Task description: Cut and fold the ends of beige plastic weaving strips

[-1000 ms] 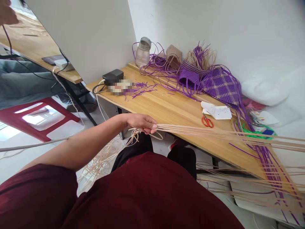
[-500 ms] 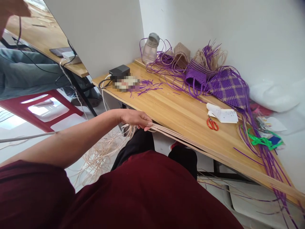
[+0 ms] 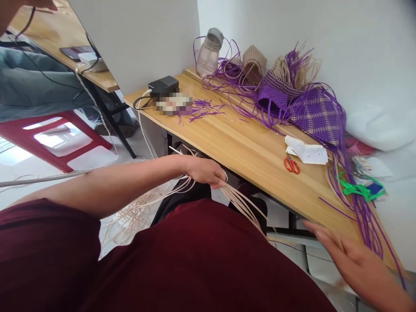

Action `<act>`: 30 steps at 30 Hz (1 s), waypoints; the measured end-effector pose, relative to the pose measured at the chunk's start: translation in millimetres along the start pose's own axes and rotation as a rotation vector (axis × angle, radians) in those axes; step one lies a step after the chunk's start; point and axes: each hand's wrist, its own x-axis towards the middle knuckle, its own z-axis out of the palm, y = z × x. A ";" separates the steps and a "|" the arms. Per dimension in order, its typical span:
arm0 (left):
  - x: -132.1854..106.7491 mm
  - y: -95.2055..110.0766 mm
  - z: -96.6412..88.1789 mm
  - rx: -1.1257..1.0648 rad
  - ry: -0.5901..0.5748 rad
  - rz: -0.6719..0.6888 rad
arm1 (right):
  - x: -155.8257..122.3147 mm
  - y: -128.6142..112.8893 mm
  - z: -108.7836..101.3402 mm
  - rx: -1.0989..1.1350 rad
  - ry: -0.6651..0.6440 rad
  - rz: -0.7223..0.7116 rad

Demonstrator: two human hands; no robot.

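Note:
My left hand [image 3: 208, 173] is closed around a bundle of pale beige weaving strips [image 3: 242, 203], just off the table's front edge. The strips fan out from the fingers and hang down to the right over my lap; other ends trail behind the wrist. At the lower right, my right hand [image 3: 347, 255] is stretched out and slightly blurred, holding nothing that I can see. It is near the table's right front edge, apart from the beige strips. A loose heap of pale strips [image 3: 138, 212] lies on the floor at left.
On the wooden table [image 3: 247, 147] lie orange-handled scissors [image 3: 291, 165], a folded paper [image 3: 308, 151], purple scraps [image 3: 204, 108] and a black adapter [image 3: 163, 86]. Purple woven baskets [image 3: 316, 115] and a bottle [image 3: 209, 52] stand along the wall. A red stool [image 3: 58, 143] and another person's leg [image 3: 35, 91] are at left.
The beige strips, stretched taut along the table edge before, now hang slack from my left hand. That hand has shifted slightly right and down. My right hand has come into view at lower right.

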 end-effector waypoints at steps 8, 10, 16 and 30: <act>27.6 24.1 10.2 0.369 -0.048 -0.018 | 84.6 -136.8 66.4 0.419 -0.513 -0.300; 25.6 22.4 11.4 0.337 -0.054 -0.045 | 88.9 -141.0 82.0 0.451 -0.603 -0.209; 9.3 10.9 15.9 -0.041 0.013 0.018 | 82.5 -132.6 100.7 0.654 -0.572 -0.163; -21.6 -57.0 84.4 -0.555 0.668 -0.152 | 75.5 -129.4 102.3 1.146 -0.530 0.053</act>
